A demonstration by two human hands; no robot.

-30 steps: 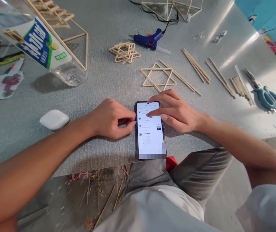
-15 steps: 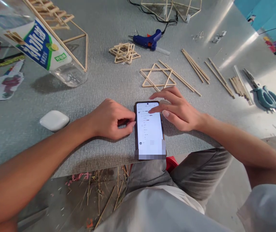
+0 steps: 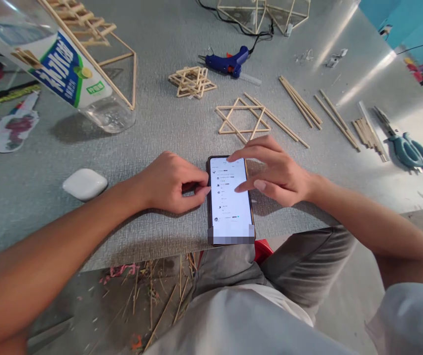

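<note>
A smartphone (image 3: 229,202) with a lit screen showing a list of lines lies at the table's front edge; a blurred patch covers the lower end. At its left edge rests my left hand (image 3: 174,182), fingers curled and thumb tip touching the phone's side. My right hand (image 3: 280,170) hovers over the screen from the right with its fingers apart, holding nothing, the index fingertip at the middle of the display. Just beyond the phone lies a flat six-pointed star (image 3: 243,118) of thin wooden sticks, with loose sticks (image 3: 276,121) beside it.
Behind are a stacked stick star (image 3: 193,82) and a blue glue gun (image 3: 228,62). A large plastic bottle (image 3: 67,74) stands left, above a white case (image 3: 85,184). More sticks (image 3: 300,101) and scissors (image 3: 405,145) lie right.
My right index finger has slid down the screen towards me, and the listed lines have shifted. My left hand stays at the phone's left edge.
</note>
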